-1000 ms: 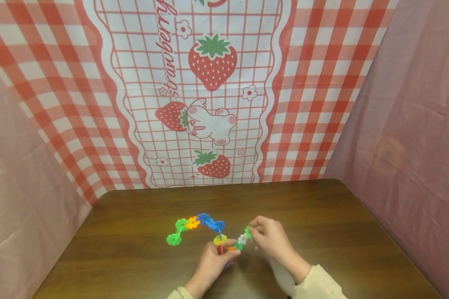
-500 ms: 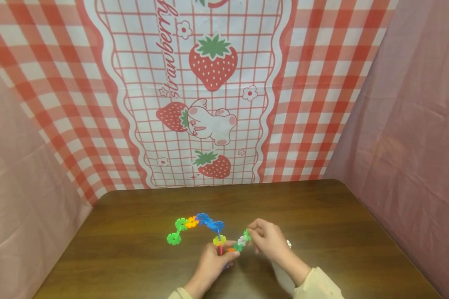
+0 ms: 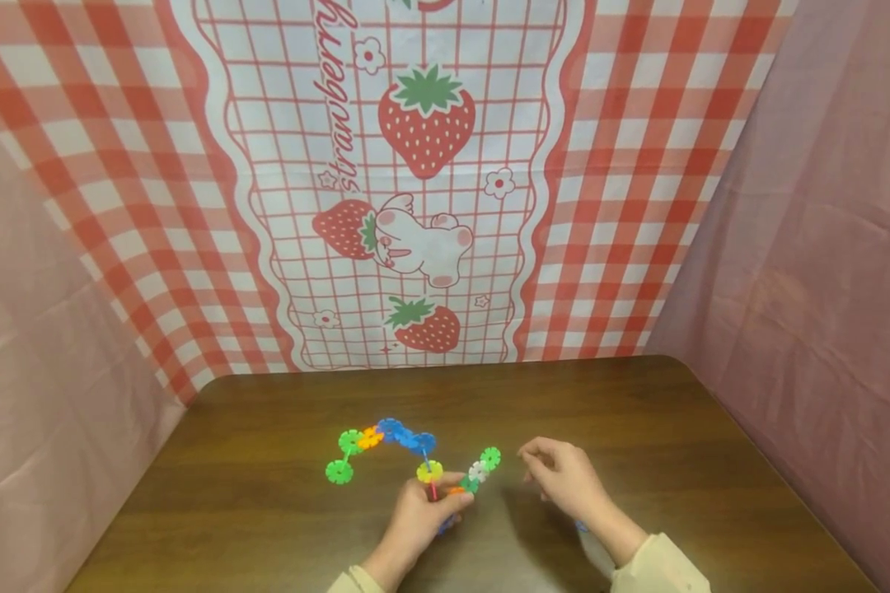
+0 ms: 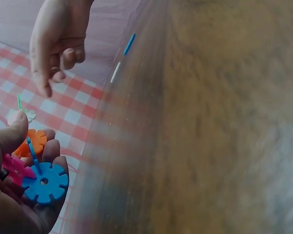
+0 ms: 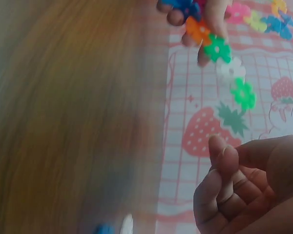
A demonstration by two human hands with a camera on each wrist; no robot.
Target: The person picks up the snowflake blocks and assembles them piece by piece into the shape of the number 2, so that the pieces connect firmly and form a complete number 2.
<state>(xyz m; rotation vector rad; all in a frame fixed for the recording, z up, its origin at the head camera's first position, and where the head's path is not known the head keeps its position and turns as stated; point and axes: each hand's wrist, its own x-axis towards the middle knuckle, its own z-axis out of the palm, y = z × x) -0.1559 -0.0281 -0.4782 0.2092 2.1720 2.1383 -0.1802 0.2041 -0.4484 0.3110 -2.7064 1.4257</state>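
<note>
My left hand grips a chain of notched plastic discs above the table. From it one stretch runs up and left through a yellow disc, blue discs and an orange disc to a light green end disc. A shorter stretch points right, with a white disc and a light green disc at its tip. In the left wrist view a blue disc and a pink disc lie against the fingers. My right hand hovers right of that tip, fingers bent, holding nothing.
Two loose discs, one blue and one white, lie on the wooden table near the right arm. Behind the table hangs a strawberry-patterned checked cloth, with pink cloth at the sides.
My right hand has let go of the light green end disc and moved away to the right. The left hand still grips the chain, which has shifted slightly left.
</note>
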